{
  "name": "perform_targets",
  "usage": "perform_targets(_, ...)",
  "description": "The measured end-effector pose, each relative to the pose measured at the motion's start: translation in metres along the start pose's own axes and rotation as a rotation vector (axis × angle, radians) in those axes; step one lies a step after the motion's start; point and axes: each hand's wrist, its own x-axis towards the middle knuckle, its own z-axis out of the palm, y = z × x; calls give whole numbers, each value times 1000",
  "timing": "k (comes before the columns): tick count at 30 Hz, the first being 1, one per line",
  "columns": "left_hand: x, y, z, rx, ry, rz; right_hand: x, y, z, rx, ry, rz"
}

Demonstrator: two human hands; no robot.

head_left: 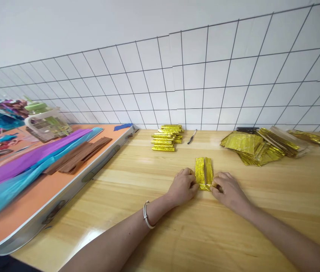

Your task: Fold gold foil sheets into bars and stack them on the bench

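A sheet of gold foil paper point(200, 170) lies on the wooden table before me, its two sides folded inward with a narrow gap between them. My left hand point(184, 185) has its fingers curled and pressed on the sheet's lower left edge. At the lower right corner, my right hand point(228, 189) pinches the same paper between thumb and fingers. A small fold runs along the near edge between both hands. Farther back stand stacked gold foil rolls point(167, 138), with a pen point(192, 136) lying beside them.
Loose gold sheets point(257, 145) are piled at the back right by the tiled wall point(219, 75). On the left, an orange-topped board point(97, 166) with a raised edge carries purple, blue and brown crepe paper strips point(77, 155) and a clear plastic container point(48, 122).
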Motion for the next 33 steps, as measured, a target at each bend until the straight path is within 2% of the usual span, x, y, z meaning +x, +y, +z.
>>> perform_targets(8,0,2,1,49,6,-20,0,-2,-1,-43,2,1)
perform_targets(12,-5,8,-3,150,23,-13,1,-1,0,-33,13,7)
perform_targets(14,-7,13,-7,240,-4,57,0,0,0,-16,18,8)
perform_targets(18,-9,22,-15,354,-190,347,1,4,1,24,19,8)
perform_targets(20,-11,26,-17,368,-257,415,1,7,1,61,9,8)
perform_targets(27,-25,37,-17,424,-299,374,4,12,-6,247,-11,16)
perform_targets(33,-26,38,-20,410,-329,377,5,12,-5,246,6,17)
